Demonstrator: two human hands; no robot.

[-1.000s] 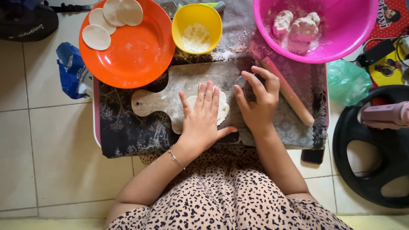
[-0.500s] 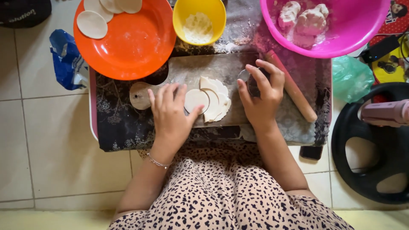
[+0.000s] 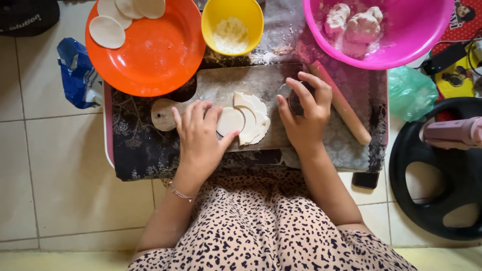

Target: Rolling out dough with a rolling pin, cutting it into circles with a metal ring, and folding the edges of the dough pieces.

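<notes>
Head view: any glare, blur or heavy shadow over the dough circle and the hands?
Head view: soft, even light, no glare; dough circle sharp; left hand and right hand crisp, casting faint shadows on the wooden board; frame edges slightly stretched.

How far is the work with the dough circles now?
Done: cut circles lie on the orange plate. In hand: the left hand touches a fresh circle beside the scrap, while the right hand holds the round cutter. Left: dough lumps in the pink bowl.
</notes>
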